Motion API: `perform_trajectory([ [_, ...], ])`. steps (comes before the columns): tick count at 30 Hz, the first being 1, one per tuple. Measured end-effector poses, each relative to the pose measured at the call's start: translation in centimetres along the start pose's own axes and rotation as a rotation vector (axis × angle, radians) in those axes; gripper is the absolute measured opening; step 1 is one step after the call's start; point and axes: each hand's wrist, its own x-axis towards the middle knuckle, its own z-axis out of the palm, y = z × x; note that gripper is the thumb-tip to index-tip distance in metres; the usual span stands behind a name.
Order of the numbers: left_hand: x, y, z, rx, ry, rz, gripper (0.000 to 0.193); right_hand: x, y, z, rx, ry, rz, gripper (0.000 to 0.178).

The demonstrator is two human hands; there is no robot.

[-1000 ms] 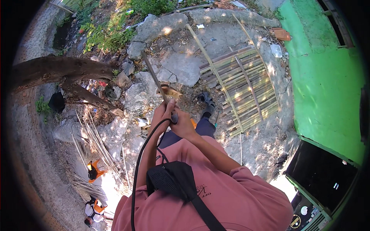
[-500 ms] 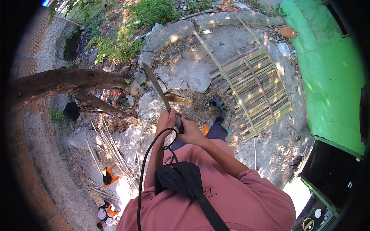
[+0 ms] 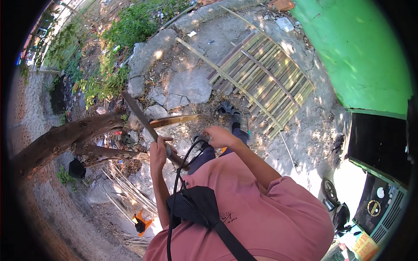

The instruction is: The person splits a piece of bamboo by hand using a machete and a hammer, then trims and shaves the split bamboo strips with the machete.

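My left hand (image 3: 159, 150) is wrapped around the handle end of a machete (image 3: 138, 114). Its long dark blade slants up and to the left, while the handle's end points back toward my body. To the right, my right hand (image 3: 219, 136) is apart from the machete, its fingers bent together; what they pinch, if anything, is too small to make out. A black cable (image 3: 177, 182) runs up from the black bag on my chest and loops close to those fingertips. Beyond the blade lies a split piece of pale brown bamboo (image 3: 176, 120).
A slatted bamboo panel (image 3: 263, 78) lies on the ground at the right, beside a green wall (image 3: 352, 52). A tree trunk (image 3: 69, 130) crosses the left side. Thin sticks (image 3: 130, 187) and an orange stool (image 3: 141, 223) are at lower left. Broken concrete (image 3: 190, 86) lies ahead.
My right hand has let go of the machete handle and moved to the right. My left hand and the machete have shifted left and lower. The view has turned.
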Motion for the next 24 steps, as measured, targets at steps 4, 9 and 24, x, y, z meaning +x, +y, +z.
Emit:
perform_trajectory([
  [4,0.1,0.6,-1.0,-0.026,0.034,-0.059,0.053,-0.2,11.9,-0.5,0.216,0.415,0.245,0.038],
  [9,-0.5,0.6,-1.7,-0.002,0.125,-0.183,0.056,-3.8,36.3,6.1,0.152,0.514,0.707,0.031],
  [24,-2.4,0.8,-8.0,0.221,0.166,-0.345,0.067,2.3,69.7,30.0,0.207,0.384,1.133,0.031],
])
